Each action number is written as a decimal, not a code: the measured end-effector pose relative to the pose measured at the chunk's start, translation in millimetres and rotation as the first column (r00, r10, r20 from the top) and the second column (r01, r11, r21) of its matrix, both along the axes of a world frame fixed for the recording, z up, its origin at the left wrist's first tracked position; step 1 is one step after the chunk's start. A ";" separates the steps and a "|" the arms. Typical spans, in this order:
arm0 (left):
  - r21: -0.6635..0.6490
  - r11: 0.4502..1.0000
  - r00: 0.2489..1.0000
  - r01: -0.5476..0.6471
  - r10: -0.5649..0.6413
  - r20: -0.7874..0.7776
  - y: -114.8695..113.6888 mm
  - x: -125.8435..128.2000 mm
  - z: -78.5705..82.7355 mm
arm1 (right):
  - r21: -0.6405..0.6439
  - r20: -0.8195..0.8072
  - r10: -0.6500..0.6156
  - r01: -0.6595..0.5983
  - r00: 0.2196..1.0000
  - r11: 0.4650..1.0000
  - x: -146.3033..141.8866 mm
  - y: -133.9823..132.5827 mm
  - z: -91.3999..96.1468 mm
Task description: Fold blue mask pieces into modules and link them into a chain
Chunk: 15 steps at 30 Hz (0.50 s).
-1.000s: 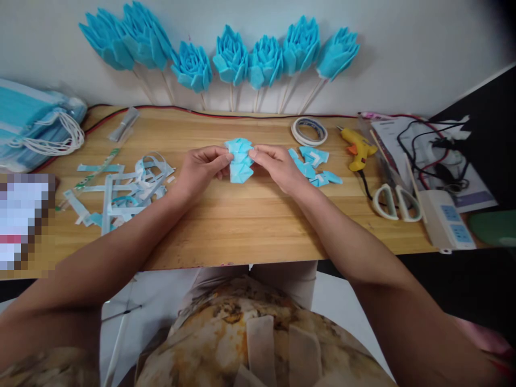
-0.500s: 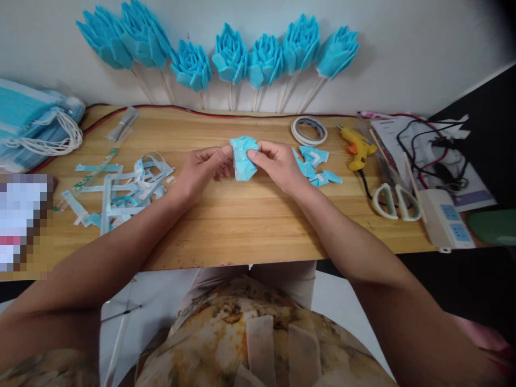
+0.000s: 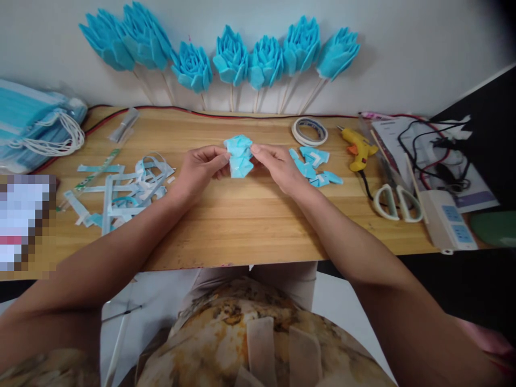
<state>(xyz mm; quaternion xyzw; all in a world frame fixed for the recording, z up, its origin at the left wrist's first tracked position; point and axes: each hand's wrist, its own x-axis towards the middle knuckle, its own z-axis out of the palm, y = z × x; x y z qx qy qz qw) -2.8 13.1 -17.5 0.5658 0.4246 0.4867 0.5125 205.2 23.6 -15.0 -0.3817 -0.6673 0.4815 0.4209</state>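
A folded piece of light blue mask fabric (image 3: 241,156) is held up over the middle of the wooden table. My left hand (image 3: 205,165) pinches its left edge between thumb and fingers. At its upper right edge, my right hand (image 3: 274,162) closes thumb and fingertips on the fabric. Several folded blue fabric pieces (image 3: 316,165) with white strips on some of them lie just right of my right hand. To the left of my left hand is a loose pile of blue and white cut strips (image 3: 129,188).
Several blue fabric flowers (image 3: 229,56) on sticks lean against the wall. A tape roll (image 3: 309,132), a yellow glue gun (image 3: 357,148), white-handled scissors (image 3: 397,203) and a power strip (image 3: 447,220) lie on the right. Stacked blue masks (image 3: 32,126) and a blurred-out object (image 3: 24,220) are at left.
The fabric piece has shifted slightly left and turned in my hands. My right thumb has slid from its face toward its upper right edge.
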 end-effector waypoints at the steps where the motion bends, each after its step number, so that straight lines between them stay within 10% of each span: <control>1: 0.002 1.000 1.000 0.002 -0.002 0.003 0.0 0.0 0.0 | -0.021 0.010 0.015 -0.015 1.000 1.000 -0.2 -0.2 0.1; 15: 0.004 0.998 0.996 0.063 -0.062 -0.059 -0.5 0.0 -0.4 | -0.001 0.108 -0.010 0.010 0.994 1.000 -1.9 1.3 -0.9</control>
